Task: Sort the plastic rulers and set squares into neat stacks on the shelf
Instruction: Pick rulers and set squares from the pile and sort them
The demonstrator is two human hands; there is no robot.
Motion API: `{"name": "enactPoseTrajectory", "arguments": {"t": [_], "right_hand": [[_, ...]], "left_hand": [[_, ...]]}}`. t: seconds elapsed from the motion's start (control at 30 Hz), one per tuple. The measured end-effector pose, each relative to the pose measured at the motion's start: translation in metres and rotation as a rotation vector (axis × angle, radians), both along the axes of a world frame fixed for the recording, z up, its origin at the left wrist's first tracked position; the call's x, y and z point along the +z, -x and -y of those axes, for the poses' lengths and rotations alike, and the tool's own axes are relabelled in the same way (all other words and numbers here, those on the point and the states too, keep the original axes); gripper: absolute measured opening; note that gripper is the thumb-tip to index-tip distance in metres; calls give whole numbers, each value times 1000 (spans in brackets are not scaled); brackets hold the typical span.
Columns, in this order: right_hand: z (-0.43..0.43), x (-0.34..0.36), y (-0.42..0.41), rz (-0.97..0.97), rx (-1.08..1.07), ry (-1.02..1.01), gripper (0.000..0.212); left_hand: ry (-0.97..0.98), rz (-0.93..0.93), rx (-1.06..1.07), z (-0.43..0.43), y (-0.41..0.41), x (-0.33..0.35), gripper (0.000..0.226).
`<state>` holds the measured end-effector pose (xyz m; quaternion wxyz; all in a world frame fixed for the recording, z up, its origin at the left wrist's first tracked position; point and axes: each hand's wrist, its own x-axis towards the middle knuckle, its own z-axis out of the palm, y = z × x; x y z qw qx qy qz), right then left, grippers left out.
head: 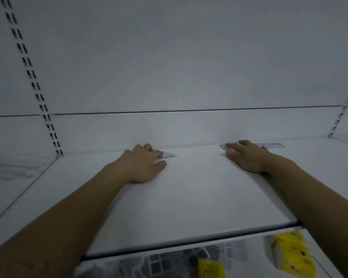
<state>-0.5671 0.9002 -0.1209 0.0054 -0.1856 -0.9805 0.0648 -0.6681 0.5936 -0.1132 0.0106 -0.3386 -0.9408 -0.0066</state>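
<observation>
A clear set square (167,155) lies flat near the back of the white shelf (189,187), left of centre. My left hand (143,165) rests on the shelf with its fingertips pressing on the set square's left part. A clear straight ruler (269,145) lies along the back edge at the right. My right hand (247,157) lies flat over the ruler's left half, fingers spread. Most of each piece is hidden under my fingers.
The shelf's back wall (189,67) rises right behind both pieces, with slotted uprights (38,93) at left and right. Faint clear plastic items (10,171) lie on the neighbouring shelf at left. Yellow packs (291,253) sit on the lower shelf below the front edge.
</observation>
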Motion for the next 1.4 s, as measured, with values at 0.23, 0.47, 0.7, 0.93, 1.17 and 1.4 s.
{"name": "enactPoseTrajectory", "arguments": {"t": [0.23,0.47,0.7,0.93,1.17,1.4], "right_hand": [[27,7,-2,-3,38,-96,58],[72,17,-16,-53,67,-90,59],[154,33,3,-106,171,-41,58],[226,44,35,-114,278,-40,58],[297,49,68,-80,368,-76,58],[366,65,93,-124,496,-65,66]], "left_hand": [[4,-11,-50,-20,-9,0,48],[64,-16,-25,4,-11,7,53],[36,26,-70,56,0,7,51],[78,-5,3,120,17,13,53],[-60,-24,-20,171,29,11,61],[-63,-169,152,280,48,47,57]]}}
